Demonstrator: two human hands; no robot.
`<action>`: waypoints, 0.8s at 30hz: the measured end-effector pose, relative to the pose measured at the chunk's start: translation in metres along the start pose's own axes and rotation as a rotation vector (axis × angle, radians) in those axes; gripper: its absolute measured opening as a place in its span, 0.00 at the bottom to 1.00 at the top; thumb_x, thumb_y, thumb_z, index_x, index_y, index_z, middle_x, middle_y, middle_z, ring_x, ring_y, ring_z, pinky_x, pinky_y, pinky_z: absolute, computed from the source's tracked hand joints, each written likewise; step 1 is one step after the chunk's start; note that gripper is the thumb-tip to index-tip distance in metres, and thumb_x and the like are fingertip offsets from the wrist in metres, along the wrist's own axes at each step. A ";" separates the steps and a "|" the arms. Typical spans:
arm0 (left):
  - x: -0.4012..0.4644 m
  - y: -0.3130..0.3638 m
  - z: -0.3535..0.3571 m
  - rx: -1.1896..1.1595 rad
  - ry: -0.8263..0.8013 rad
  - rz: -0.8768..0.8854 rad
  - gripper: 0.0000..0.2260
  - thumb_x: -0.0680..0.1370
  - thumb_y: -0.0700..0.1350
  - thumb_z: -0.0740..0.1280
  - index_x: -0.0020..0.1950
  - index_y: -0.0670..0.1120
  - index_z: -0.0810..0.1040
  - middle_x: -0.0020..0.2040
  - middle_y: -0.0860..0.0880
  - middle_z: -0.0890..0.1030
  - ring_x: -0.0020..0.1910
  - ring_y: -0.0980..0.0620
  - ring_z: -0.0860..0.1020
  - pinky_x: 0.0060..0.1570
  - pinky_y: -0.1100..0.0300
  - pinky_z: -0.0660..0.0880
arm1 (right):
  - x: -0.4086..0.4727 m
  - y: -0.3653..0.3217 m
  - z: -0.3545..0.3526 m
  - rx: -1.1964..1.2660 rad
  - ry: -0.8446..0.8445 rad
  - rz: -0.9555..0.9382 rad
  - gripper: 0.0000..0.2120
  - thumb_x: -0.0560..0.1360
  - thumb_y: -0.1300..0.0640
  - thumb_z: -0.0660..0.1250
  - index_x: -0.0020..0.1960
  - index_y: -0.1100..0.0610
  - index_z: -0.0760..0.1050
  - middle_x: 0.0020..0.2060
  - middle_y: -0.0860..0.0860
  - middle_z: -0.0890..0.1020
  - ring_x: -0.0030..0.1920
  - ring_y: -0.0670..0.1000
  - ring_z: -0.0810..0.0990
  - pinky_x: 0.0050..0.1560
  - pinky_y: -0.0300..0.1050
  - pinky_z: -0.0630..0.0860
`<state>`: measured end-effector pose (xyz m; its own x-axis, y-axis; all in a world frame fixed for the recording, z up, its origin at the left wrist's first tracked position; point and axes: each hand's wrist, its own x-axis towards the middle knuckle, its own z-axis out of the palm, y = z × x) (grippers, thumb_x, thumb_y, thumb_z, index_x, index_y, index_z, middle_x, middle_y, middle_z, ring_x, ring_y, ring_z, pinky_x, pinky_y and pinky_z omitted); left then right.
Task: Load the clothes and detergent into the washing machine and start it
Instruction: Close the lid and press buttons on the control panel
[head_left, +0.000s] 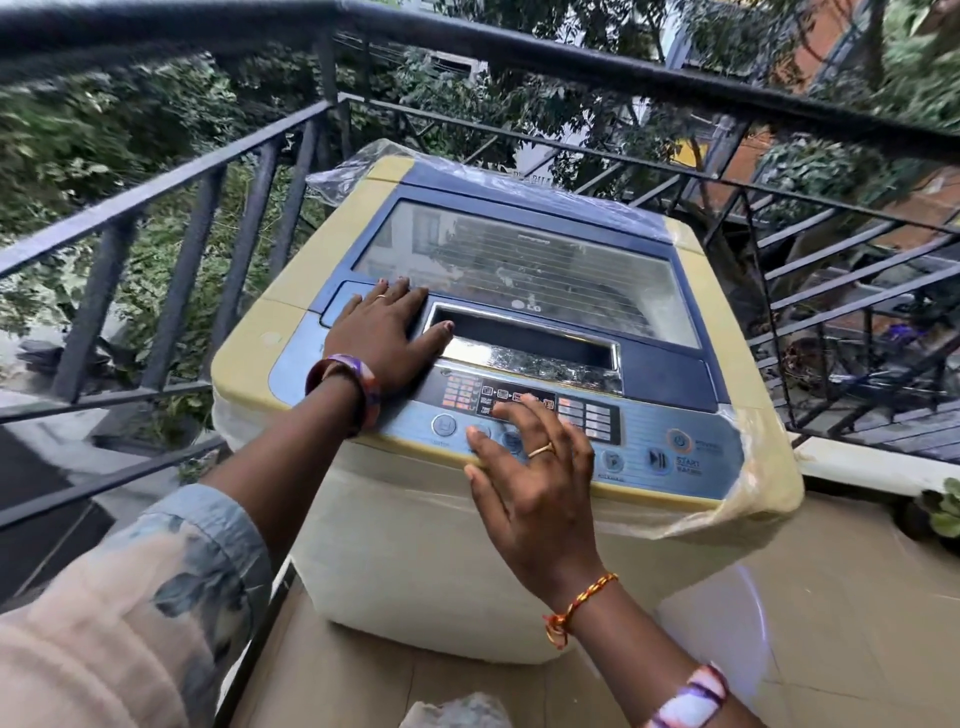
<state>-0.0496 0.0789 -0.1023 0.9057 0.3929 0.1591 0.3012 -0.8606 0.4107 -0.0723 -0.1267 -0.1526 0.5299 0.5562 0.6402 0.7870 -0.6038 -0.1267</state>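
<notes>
One washing machine stands in the balcony corner by the railing, lid down; left hand lies spread flat at the lid's front-left edge, prob. to brace or keep it shut; right hand, fingers spread and lightly bent, hovers at the control panel on the machine's front edge, seemingly picking settings. No clothes or detergent visible; two hands, one start button.

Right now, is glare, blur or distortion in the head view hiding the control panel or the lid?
Head view: wide-angle bending curves the railing; the foliage at far left is blurred. The lid window mirrors the surroundings, so the drum is unreadable. The control panel is evenly lit and sharp enough to read START by the pause button. The right hand covers some buttons; the left hand rests flat.
</notes>
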 end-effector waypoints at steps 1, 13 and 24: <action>-0.001 0.000 -0.002 -0.020 0.009 0.000 0.28 0.77 0.59 0.58 0.75 0.49 0.60 0.77 0.48 0.58 0.77 0.50 0.54 0.74 0.53 0.51 | 0.001 0.001 -0.003 0.043 0.009 0.011 0.14 0.74 0.50 0.61 0.57 0.52 0.77 0.59 0.53 0.78 0.65 0.52 0.68 0.65 0.51 0.60; 0.003 0.050 -0.005 -1.231 -0.243 0.063 0.16 0.79 0.40 0.54 0.53 0.31 0.78 0.41 0.49 0.86 0.41 0.56 0.83 0.47 0.65 0.79 | 0.086 0.063 -0.026 1.113 -0.306 0.440 0.16 0.75 0.57 0.53 0.50 0.56 0.80 0.47 0.50 0.84 0.53 0.50 0.81 0.58 0.41 0.75; 0.008 0.041 0.008 -1.317 -0.337 0.074 0.20 0.68 0.40 0.53 0.49 0.36 0.82 0.36 0.50 0.86 0.42 0.52 0.83 0.53 0.58 0.78 | 0.087 0.068 -0.010 1.161 -0.313 0.466 0.16 0.75 0.59 0.54 0.53 0.61 0.78 0.49 0.55 0.83 0.53 0.49 0.82 0.57 0.38 0.75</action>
<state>-0.0280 0.0439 -0.0913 0.9926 0.0990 0.0709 -0.0847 0.1432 0.9861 0.0241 -0.1247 -0.0978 0.7541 0.6332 0.1742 0.2380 -0.0163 -0.9711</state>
